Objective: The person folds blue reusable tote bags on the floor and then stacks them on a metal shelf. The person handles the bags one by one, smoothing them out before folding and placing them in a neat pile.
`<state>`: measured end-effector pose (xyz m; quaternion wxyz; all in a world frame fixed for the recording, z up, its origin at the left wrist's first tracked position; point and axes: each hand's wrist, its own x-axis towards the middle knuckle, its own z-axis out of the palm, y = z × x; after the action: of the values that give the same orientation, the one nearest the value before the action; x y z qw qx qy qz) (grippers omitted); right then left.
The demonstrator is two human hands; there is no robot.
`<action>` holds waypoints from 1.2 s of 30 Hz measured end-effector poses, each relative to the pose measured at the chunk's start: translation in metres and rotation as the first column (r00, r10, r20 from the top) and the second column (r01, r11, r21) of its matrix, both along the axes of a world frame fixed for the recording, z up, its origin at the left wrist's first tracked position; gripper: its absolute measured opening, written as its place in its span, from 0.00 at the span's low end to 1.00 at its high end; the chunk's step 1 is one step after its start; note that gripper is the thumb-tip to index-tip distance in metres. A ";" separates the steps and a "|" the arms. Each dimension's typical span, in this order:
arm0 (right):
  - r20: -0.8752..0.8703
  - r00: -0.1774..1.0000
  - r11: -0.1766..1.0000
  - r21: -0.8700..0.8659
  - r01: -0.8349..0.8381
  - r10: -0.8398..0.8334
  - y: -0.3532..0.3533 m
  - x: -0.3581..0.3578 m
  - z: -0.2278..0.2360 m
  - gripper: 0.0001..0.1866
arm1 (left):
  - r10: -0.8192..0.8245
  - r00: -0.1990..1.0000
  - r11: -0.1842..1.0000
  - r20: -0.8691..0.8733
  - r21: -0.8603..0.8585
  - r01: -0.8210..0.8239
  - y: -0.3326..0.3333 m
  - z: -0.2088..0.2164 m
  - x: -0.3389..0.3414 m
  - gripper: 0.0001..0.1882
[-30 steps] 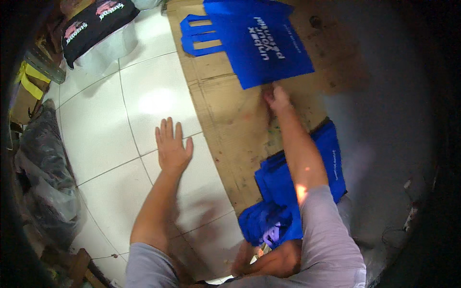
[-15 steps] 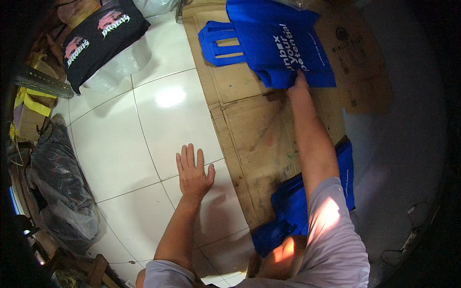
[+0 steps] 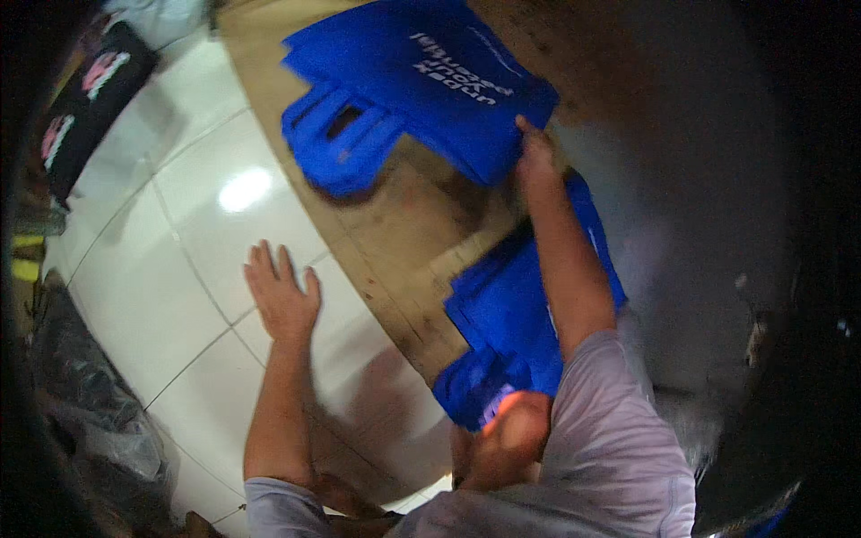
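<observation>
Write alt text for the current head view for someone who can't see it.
A person's right hand grips the edge of a blue printed bag over a cardboard sheet; the left hand is spread over white floor tiles. More blue bags lie nearer.

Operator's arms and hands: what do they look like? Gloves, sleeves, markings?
Left hand and right hand: no gloves. Forearms bare, no watch or cables visible. Sleeves: pale grey, loose, ending near the elbows.

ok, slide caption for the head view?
Right hand holds a blue bag by its edge; left hand spread over white tiles.
</observation>
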<state>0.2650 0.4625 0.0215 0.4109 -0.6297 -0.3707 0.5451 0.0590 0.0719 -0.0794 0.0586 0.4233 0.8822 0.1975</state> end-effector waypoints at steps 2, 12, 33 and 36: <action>0.139 0.990 1.000 0.029 -0.010 0.006 -0.012 0.080 0.040 0.34 | -0.006 1.000 1.000 -0.017 0.009 0.006 0.001 0.004 0.005 0.29; -0.070 0.997 0.989 0.148 -0.007 0.017 -0.275 0.497 0.048 0.23 | -0.045 0.998 0.977 -0.031 0.205 0.051 -0.008 -0.018 0.028 0.26; 0.094 0.955 0.959 0.060 0.276 -0.281 -0.381 0.528 -0.027 0.27 | -0.432 0.723 0.799 0.539 -0.144 0.584 0.064 0.098 0.250 0.43; 0.225 0.952 0.978 0.048 0.202 -0.208 -0.356 0.534 -0.021 0.28 | -0.461 0.743 0.772 0.485 -0.194 0.605 0.064 0.095 0.264 0.38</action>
<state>0.7990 0.1066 0.0003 0.4275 -0.7182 -0.3549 0.4189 0.3231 0.1364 0.0158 0.3689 0.5932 0.7084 0.1011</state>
